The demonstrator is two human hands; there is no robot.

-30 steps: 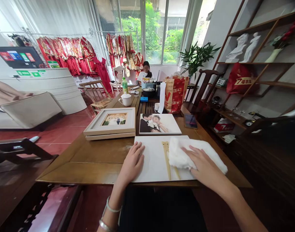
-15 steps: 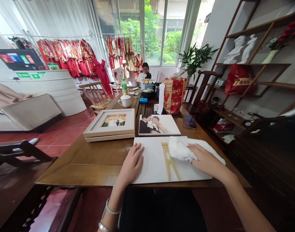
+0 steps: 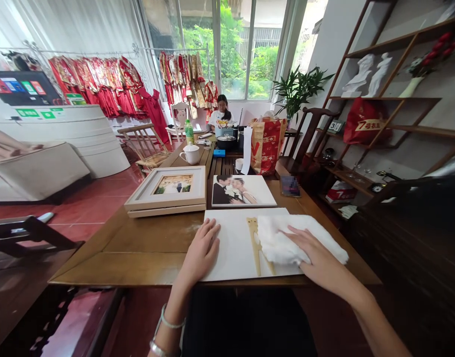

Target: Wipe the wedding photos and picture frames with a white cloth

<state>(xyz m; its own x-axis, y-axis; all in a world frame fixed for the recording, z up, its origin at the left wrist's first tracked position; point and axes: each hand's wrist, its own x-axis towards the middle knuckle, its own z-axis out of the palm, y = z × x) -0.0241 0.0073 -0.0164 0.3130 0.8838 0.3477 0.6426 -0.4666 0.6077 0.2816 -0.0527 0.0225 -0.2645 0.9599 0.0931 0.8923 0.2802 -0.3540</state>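
A white board (image 3: 234, 245) lies flat on the near end of the wooden table (image 3: 145, 248), with a gold cut-out shape (image 3: 256, 243) across its middle. My left hand (image 3: 201, 250) rests flat on the board's left edge, fingers spread. My right hand (image 3: 316, 255) presses down on a white fluffy cloth (image 3: 283, 240) that covers the board's right part, fingers stretched over it.
Beyond the board lie a wedding photo print (image 3: 243, 191) and a stacked picture frame (image 3: 167, 191). Farther along stand a white teapot (image 3: 190, 153), a red gift bag (image 3: 267, 144) and a seated person (image 3: 222, 114). Shelves (image 3: 379, 99) stand on the right, hanging red garments (image 3: 108, 89) at the back.
My right hand slid the cloth up the board, bunching it, then back toward me and spread it flatter. My left hand stayed in place on the board's left edge.
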